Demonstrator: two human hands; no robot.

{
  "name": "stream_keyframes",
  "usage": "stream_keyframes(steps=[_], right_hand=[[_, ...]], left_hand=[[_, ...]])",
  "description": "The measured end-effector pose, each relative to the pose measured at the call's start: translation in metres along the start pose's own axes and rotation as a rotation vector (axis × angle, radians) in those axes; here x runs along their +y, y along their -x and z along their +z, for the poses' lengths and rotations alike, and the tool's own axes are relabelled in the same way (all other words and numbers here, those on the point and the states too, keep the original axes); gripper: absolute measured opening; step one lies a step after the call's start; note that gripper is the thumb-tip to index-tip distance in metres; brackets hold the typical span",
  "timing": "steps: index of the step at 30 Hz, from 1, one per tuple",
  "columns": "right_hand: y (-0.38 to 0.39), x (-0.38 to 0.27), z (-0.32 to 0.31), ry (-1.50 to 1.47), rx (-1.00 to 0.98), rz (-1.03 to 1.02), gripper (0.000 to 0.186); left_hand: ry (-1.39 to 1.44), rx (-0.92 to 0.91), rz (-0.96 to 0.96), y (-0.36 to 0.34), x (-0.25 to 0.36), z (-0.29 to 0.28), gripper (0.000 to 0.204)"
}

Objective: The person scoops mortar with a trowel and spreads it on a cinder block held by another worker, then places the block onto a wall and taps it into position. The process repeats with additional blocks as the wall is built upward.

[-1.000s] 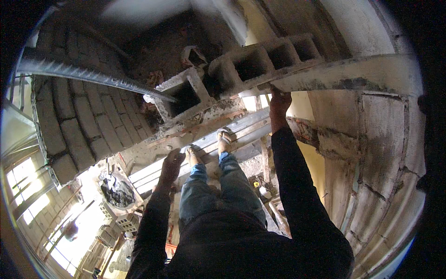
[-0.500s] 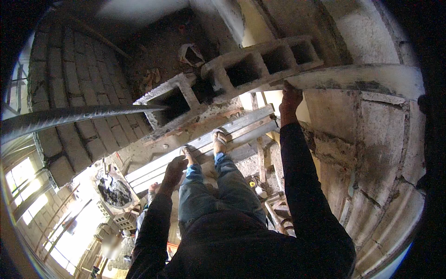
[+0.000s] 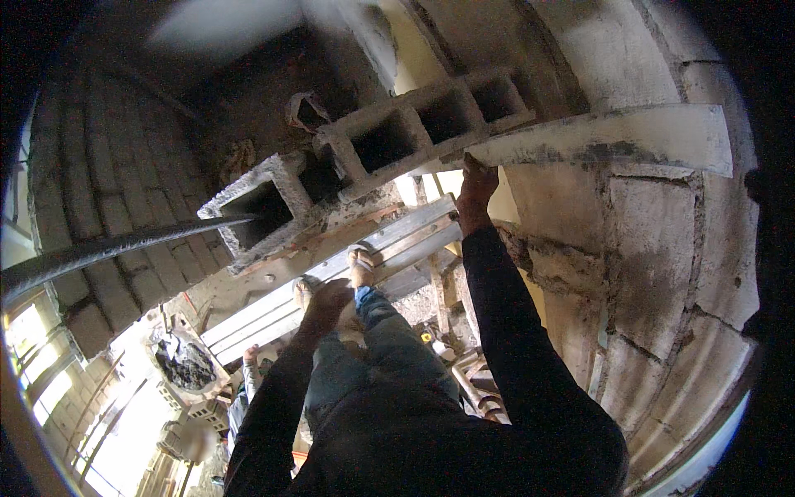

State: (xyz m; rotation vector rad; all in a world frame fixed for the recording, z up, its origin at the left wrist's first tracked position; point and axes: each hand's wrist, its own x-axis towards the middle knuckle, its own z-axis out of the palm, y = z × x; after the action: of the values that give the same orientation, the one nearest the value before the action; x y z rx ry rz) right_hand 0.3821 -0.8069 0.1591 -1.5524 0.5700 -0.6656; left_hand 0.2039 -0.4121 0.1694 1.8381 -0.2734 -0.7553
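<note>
Head view looks straight down on a person standing high up on a pale plank (image 3: 331,286), feet side by side on it. The right hand (image 3: 476,186) is raised and pressed up against the end of a long hollow concrete block (image 3: 422,132), fingers curled at its lower edge where it meets a flat whitish board (image 3: 613,141) running off to the right. That block sits up top by the plastered wall (image 3: 662,248), just beside a second hollow block (image 3: 265,207) to its left. The left hand (image 3: 327,302) hangs low in front of the knees, loosely curled and holding nothing as far as can be seen. A dark ribbed rebar (image 3: 116,248) slants in from the left into the second block. Down below sits a tub of dark mortar (image 3: 186,364).
</note>
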Motion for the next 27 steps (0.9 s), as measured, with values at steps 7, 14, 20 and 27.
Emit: stream_keyframes(steps=[7,14,20,27], right_hand=[[-0.012,0.03,-0.015,0.168,-0.08,-0.059,0.033],[-0.023,0.014,-0.031,1.519,-0.478,-0.502,0.038],[-0.015,-0.014,-0.019,1.496,-0.487,-0.364,0.04],[-0.016,-0.007,-0.022,1.437,-0.44,-0.562,0.039]], left_hand=[[0.192,0.033,-0.037,-0.047,0.108,0.005,0.051],[0.241,0.135,-0.151,-0.051,0.1,-0.003,0.044],[-0.092,0.128,-0.073,-0.01,0.029,0.012,0.038],[-0.387,0.07,0.115,0.02,-0.027,0.029,0.026]])
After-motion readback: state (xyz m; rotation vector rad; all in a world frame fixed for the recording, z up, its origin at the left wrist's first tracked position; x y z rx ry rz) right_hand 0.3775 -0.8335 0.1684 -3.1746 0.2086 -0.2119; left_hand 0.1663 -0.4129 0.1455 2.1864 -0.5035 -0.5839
